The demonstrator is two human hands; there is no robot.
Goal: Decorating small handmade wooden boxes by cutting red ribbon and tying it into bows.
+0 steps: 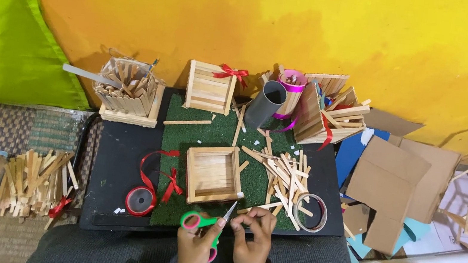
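My left hand [194,251] grips green-and-pink-handled scissors [205,224], blades pointing up toward the right. My right hand [252,245] pinches something small at the blade tips; I cannot tell what it is. Just above both hands sits an open square tray of craft sticks [213,174] on a green turf mat [220,142]. A loose pile of wooden sticks [285,177] lies to the right of the tray.
A red ribbon roll [140,200] and a clear tape roll [312,213] flank the mat on a black board [115,164]. Stick boxes, a grey tube [264,104] and a pink cup line the back. Cardboard pieces [396,177] lie right, a stick bundle [35,180] left.
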